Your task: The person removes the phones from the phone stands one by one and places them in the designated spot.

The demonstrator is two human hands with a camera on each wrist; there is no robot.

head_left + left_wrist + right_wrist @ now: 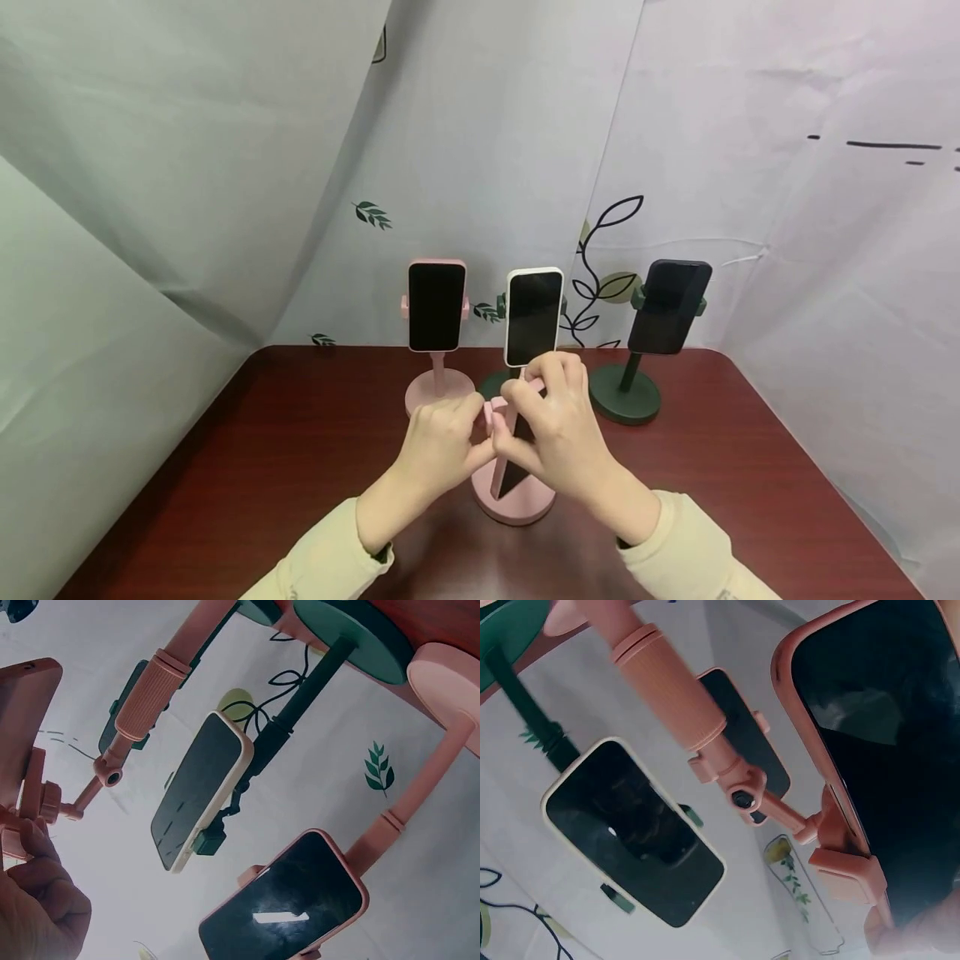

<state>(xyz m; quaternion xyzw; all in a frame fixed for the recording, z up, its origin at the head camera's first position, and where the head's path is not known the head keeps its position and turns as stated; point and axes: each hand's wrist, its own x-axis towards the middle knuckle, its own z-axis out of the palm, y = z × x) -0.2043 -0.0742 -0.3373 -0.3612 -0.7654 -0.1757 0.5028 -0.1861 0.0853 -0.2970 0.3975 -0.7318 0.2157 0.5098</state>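
Note:
In front of me stands a pink phone stand with a pink-cased phone against its holder, tilted in the head view. My left hand pinches the pink clamp at the holder's left side, between thumb and fingers. From the right, my right hand grips the phone, its curled fingers over the upper part and the thumb reaching across toward the left clamp. Another clamp jaw lies against the phone's edge in the right wrist view. The hands partly hide the phone and holder in the head view.
Behind stand a pink stand with a pink-cased phone, a white-cased phone on a green stand, and a dark phone on another green stand. A printed cloth hangs behind the red-brown table.

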